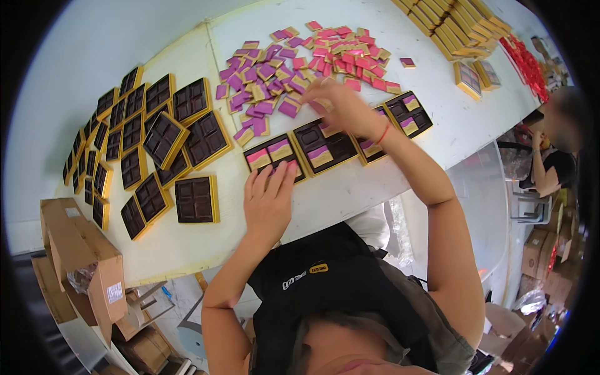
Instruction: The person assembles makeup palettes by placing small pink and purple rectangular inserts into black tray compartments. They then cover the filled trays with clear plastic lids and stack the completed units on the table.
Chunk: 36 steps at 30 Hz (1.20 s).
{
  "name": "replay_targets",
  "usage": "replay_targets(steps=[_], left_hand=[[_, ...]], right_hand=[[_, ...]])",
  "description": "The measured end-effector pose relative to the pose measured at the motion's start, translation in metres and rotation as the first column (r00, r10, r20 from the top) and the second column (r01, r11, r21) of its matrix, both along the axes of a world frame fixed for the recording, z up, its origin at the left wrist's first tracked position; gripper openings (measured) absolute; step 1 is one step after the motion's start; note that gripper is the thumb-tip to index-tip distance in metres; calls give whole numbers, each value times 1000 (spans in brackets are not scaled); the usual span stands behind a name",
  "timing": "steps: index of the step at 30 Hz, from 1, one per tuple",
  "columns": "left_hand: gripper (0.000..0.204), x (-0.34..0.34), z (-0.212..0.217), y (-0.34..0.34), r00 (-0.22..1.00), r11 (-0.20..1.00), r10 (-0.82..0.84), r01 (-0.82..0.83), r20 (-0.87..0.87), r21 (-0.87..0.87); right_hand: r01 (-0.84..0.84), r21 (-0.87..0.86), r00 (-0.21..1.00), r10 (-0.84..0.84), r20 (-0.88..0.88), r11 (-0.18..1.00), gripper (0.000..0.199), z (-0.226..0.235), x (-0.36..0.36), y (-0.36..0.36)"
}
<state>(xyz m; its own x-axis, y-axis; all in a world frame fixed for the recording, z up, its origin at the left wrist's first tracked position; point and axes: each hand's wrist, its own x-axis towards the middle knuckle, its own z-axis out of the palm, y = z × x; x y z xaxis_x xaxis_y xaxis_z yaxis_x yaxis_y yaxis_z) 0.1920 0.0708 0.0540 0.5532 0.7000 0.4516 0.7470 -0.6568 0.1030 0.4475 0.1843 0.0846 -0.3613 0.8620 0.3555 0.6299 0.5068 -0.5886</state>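
Observation:
My left hand [269,199] rests at the front of the leftmost box [299,161] in a row, its fingers stretched over the lower compartments and touching a pink-and-gold packet. Small flat packets fill the upper compartments of that box. Over the second box [340,150] reaches my right hand [347,112], its fingers smeared by motion, at the near edge of a heap of packets [272,75]; whether it holds one is hidden. That second box shows a purple-and-gold packet [320,156] in its lower left compartment. Two more dark boxes with gold rims, partly filled, continue the row rightward.
Many empty dark divided boxes [197,200] lie stacked and scattered on the left of the white table [244,231]. Gold boxes [459,28] are piled at the back right, near red material [525,65]. A carton [87,250] stands lower left. Another person [556,156] sits far right.

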Motion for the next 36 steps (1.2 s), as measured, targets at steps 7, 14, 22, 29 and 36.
replay_targets(steps=[7,14,22,29,36], left_hand=[[31,69,53,107,927,967,-234,253,294,-25],[44,190,16,216,999,952,39,-31,21,-304],[30,143,46,203,801,419,226,434,555,-797],[27,71,56,146,839,346,146,452,524,-822],[25,58,39,115,954,877,-259,297,147,-377]], right_hand=[[319,-38,894,-287,344,947,25,-21,107,26],[308,-46,918,-284,277,950,22,-16,99,24],[-101,-640,805,-316,-503,762,27,29,104,-33],[-130,-427,948,-14,-318,895,19,21,66,-69],[-133,-250,982,94,-166,959,10,18,42,-74]])
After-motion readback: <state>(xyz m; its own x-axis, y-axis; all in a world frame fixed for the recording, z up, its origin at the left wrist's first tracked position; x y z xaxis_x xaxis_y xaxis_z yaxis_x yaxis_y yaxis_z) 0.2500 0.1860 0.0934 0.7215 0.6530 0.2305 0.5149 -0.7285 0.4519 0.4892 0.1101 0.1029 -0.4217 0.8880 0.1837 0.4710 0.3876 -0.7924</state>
